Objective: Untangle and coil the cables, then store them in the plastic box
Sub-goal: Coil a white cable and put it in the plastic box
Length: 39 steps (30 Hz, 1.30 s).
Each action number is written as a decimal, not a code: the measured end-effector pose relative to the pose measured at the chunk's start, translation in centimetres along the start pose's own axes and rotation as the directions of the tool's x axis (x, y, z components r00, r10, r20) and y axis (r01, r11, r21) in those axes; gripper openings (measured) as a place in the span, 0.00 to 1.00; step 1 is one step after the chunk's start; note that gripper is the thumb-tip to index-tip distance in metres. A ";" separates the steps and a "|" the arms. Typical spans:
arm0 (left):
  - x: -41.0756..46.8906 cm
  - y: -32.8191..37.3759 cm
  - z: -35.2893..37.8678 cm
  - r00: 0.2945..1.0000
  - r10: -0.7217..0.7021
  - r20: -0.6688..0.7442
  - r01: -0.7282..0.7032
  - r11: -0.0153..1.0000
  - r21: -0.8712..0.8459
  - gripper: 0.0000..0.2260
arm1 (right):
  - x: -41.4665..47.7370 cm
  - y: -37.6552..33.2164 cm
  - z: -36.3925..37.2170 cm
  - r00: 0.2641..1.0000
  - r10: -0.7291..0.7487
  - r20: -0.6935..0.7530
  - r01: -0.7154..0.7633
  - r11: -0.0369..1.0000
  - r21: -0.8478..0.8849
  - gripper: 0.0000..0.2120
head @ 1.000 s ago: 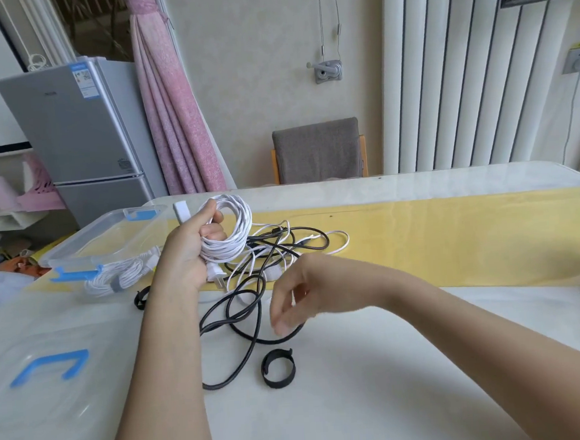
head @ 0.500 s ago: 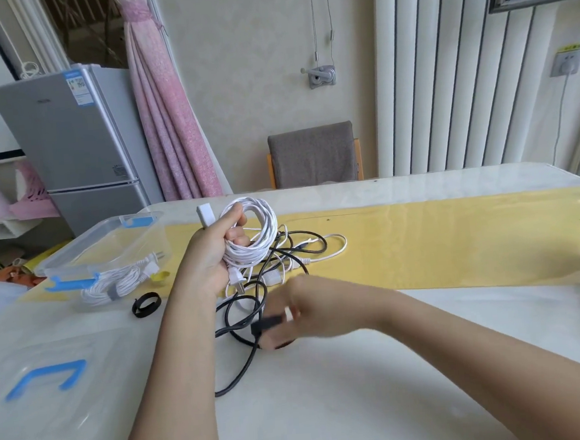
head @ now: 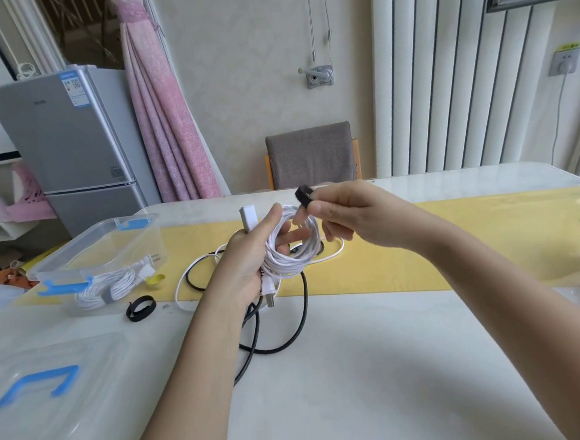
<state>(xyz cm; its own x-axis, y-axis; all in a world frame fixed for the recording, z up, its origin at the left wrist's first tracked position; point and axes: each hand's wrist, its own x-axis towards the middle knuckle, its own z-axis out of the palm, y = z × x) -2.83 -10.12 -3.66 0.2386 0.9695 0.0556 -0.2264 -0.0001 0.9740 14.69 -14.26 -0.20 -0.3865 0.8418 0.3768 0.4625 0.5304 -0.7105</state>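
My left hand (head: 246,257) grips the white cable coil (head: 296,257) mid-frame; my right hand (head: 353,218) pinches a black strap (head: 303,194) above it. The fridge sticker (head: 74,88), upper left, is unreadable.

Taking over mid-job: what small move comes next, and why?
Probably loop the black strap round the white coil: the left hand holds it wound but unbound, and the right hand pinches the strap just beside it.

Head-worn camera looks forward and down, close over the table (head: 378,368).
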 end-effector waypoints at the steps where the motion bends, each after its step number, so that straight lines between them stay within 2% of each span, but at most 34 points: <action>1: -0.1 0.0 0.1 1.000 -0.010 0.003 0.010 1.000 0.028 0.14 | -0.1 0.1 0.0 0.999 0.003 0.034 -0.003 1.000 -0.001 0.12; 4: -0.2 -0.2 0.4 0.998 -0.031 -0.056 0.037 0.993 0.110 0.20 | -0.3 0.1 0.1 0.982 0.047 0.184 -0.050 0.999 0.009 0.10; 6: -0.3 -0.4 0.6 0.994 -0.028 -0.104 0.042 0.990 0.138 0.22 | -0.5 0.0 0.1 0.968 0.085 0.235 -0.082 0.996 -0.024 0.09; 10: -0.2 -0.6 0.9 0.967 0.126 -0.224 -0.052 0.949 0.310 0.14 | -0.4 0.4 -0.2 0.966 0.170 0.196 -0.151 0.983 -0.108 0.11; 13: -0.3 -0.5 0.8 0.957 0.210 -0.198 -0.141 0.939 0.315 0.16 | -0.6 0.6 -0.3 0.956 0.202 0.214 -0.189 0.979 -0.079 0.12; 16: -0.3 -0.4 0.6 0.936 0.275 -0.221 -0.171 0.901 0.398 0.13 | -0.6 0.6 -0.3 0.960 0.208 0.187 -0.191 0.976 -0.103 0.11; 20: -0.2 -0.5 0.5 0.927 0.290 -0.238 -0.172 0.892 0.418 0.15 | -0.5 0.6 0.0 0.973 0.206 0.107 -0.184 0.965 -0.186 0.06; 24: -0.2 -0.6 0.4 0.921 0.320 -0.220 -0.194 0.870 0.453 0.19 | -0.5 0.6 0.1 0.984 0.175 0.028 -0.168 0.970 -0.174 0.05; 29: -0.3 -0.6 0.4 0.937 0.310 -0.158 -0.208 0.862 0.462 0.14 | -0.5 0.8 0.4 0.986 0.164 -0.008 -0.162 0.966 -0.201 0.05; 32: -0.3 -0.7 0.4 0.942 0.296 -0.160 -0.201 0.876 0.438 0.16 | -0.4 1.0 0.6 0.987 0.158 -0.035 -0.162 0.975 -0.155 0.07; 36: -0.1 -0.9 0.4 0.944 0.288 -0.159 -0.206 0.894 0.397 0.17 | -0.5 1.2 0.2 0.985 0.154 0.077 -0.151 0.988 -0.044 0.08; 39: -0.1 -0.9 0.4 0.954 0.271 -0.132 -0.205 0.905 0.372 0.16 | -0.4 1.5 -0.1 0.989 0.115 0.093 -0.120 0.992 0.044 0.05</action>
<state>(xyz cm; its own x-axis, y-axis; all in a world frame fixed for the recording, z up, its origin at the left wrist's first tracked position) -2.31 -10.25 -4.46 0.0415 0.9568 0.2876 0.0971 -0.2904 0.9520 15.59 -13.84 -1.38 -0.4029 0.8844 0.2355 0.4698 0.4207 -0.7761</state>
